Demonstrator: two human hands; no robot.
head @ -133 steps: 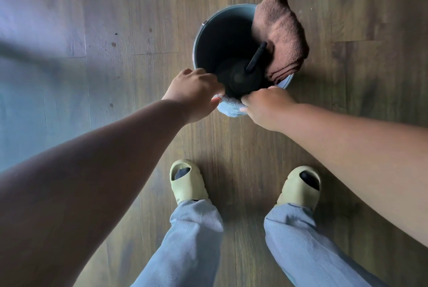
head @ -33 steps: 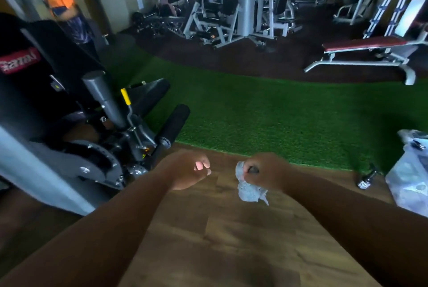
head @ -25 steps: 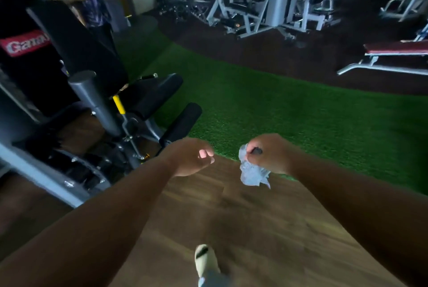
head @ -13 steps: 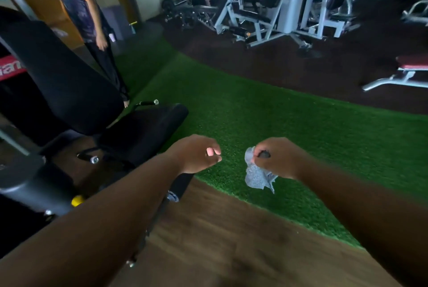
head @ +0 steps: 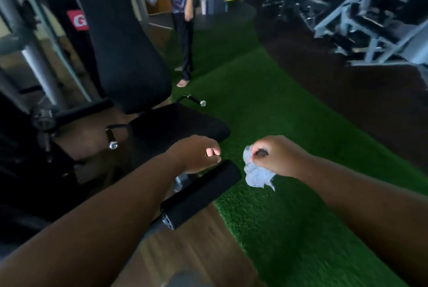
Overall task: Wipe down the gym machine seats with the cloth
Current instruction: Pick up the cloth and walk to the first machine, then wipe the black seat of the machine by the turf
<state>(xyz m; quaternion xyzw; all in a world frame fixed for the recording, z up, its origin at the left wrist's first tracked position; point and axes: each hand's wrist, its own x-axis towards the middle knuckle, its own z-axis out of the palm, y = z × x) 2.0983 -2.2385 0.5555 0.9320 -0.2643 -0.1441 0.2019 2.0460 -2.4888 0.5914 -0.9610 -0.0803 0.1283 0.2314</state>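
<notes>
A black padded machine seat (head: 178, 124) sits left of centre, with its tall black backrest (head: 122, 50) rising behind it. My right hand (head: 275, 155) is closed on a crumpled light blue cloth (head: 256, 174) that hangs below the fist, to the right of the seat and above the green turf. My left hand (head: 196, 154) is curled into a loose fist with nothing in it, just in front of the seat's front edge. A black foam roller pad (head: 201, 196) of the same machine lies below both hands.
A person (head: 183, 20) stands behind the machine on the green turf (head: 278, 112). Grey metal frame posts (head: 37, 61) stand at the left. White-framed weight machines (head: 370, 20) fill the far right. Wooden floor (head: 190, 247) lies underfoot.
I lifted the blue cloth from the bucket and walked to the machine. Over the last second the seat and backrest have come closer and more central; both hands keep their pose.
</notes>
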